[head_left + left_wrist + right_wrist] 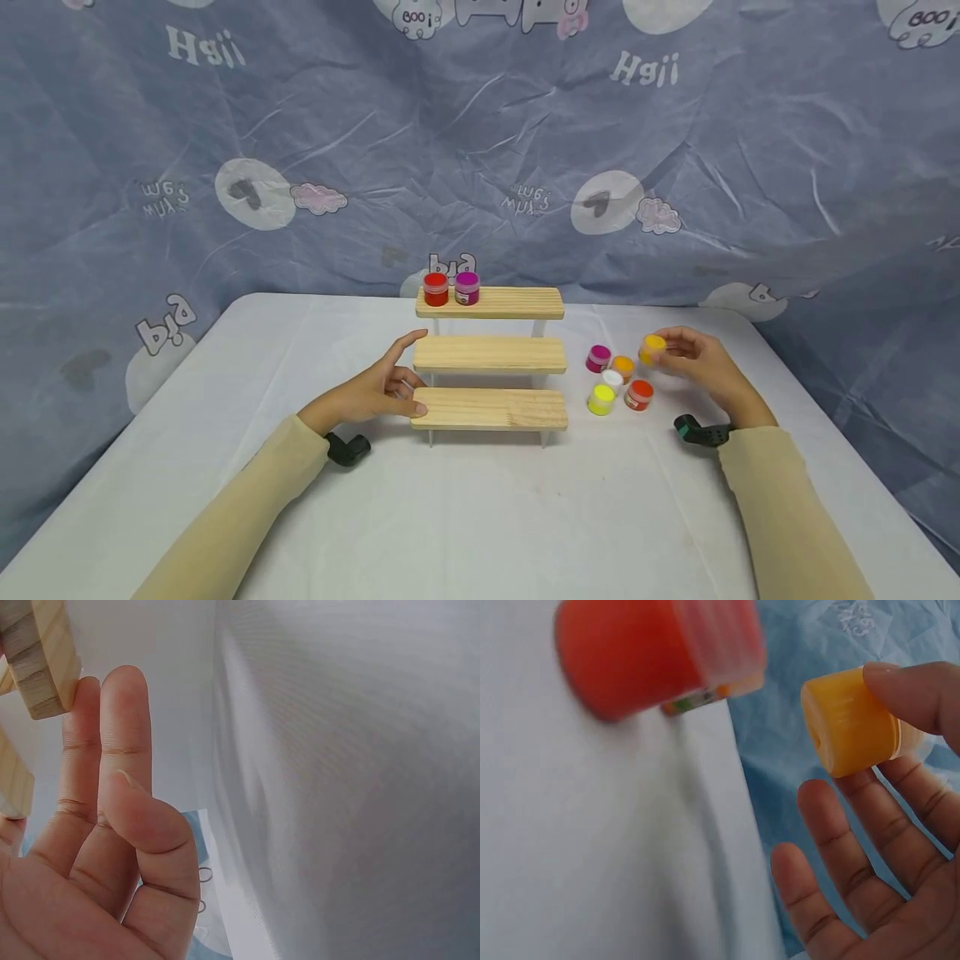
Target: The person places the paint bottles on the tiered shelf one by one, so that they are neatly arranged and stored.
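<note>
A three-step wooden display stand [489, 408] stands on the table. My left hand [375, 390] is at its left end, thumb at the bottom board's corner, index finger stretched to the middle board. In the left wrist view a fingertip meets the edge of a board [49, 667]. My right hand [701, 362] pinches a small yellow-orange jar [847, 724] between thumb and fingers, other fingers spread. Beside it are a red jar [639, 395], an orange jar [622, 368], a white-lidded jar [612, 381], a yellow jar [601, 400] and a purple jar [598, 358].
On the top board's left part sit another red jar [436, 289] and another purple jar [467, 288]. A white cloth covers the table [480, 517]. Behind it hangs a blue-grey printed curtain [450, 167].
</note>
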Demonstrator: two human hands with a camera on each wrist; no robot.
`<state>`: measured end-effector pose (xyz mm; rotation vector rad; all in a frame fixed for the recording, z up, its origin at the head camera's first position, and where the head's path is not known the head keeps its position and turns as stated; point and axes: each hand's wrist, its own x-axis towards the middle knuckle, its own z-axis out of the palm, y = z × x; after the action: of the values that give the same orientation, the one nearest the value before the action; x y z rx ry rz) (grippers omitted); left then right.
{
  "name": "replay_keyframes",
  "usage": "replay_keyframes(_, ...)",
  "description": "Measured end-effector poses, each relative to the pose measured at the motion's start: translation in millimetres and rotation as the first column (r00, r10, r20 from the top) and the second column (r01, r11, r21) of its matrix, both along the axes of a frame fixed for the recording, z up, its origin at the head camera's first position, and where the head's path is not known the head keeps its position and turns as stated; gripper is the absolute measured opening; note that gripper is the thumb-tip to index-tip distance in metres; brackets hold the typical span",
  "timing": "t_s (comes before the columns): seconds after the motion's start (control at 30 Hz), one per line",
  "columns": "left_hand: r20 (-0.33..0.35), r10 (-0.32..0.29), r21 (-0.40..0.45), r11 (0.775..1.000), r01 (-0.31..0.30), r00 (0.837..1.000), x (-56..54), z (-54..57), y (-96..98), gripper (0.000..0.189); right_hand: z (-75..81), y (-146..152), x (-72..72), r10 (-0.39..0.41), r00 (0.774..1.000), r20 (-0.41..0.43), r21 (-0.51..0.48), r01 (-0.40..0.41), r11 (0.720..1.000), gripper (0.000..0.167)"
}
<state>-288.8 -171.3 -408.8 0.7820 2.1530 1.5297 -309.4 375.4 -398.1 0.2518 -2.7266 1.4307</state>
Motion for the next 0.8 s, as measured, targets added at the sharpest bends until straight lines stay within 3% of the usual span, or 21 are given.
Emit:
replay_keyframes(0.3,0.004,0.004,-0.003,1.0,-0.004,1.0,-0.1,-0.9,0.6,0.116,26.8,-19,11.1,0.058,0.993,-0.102,0.008,-0.057,0.998,0.044)
replay_keyframes(0.57,-0.002,0.005,-0.001,1.0,-0.005,1.0,0.8,0.0,1.2,0.116,46.3,-44,20.5,0.161,0.961,-0.223,0.019,-0.161,0.987,0.036)
replay_keyframes(0.8,-0.005,0.011,-0.008,1.0,-0.011,1.0,1.4,1.0,1.0,0.116,60.7,-70,28.6,0.204,0.941,-0.271,0.07,-0.192,0.979,0.035)
